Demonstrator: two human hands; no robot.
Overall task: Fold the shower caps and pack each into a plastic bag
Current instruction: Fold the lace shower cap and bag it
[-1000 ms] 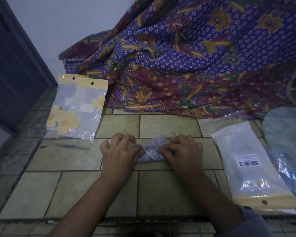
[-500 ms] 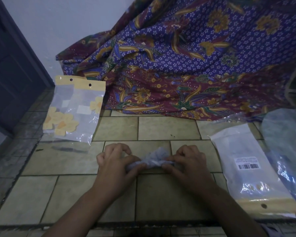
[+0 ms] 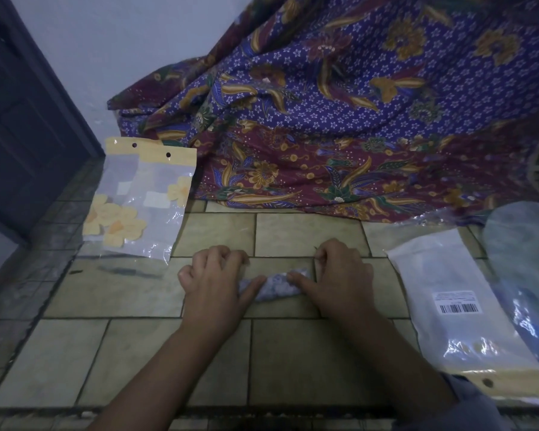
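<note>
Shower cap [image 3: 276, 288] bundle lying left-right, left hand [image 3: 213, 286], right hand [image 3: 339, 279], fingers [image 3: 252, 285] gripping its ends

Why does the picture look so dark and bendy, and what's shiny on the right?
Head view: the light is dim and bluish; the wide lens bends the tile lines near the edges; glare glints on the right bag; the cap looks fairly sharp.

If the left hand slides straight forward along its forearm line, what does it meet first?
Probably the hem of the patterned cloth, after bare tiles; the left hand, gripping the shower cap, passes right of the packed bags. Depth is uncertain.
</note>
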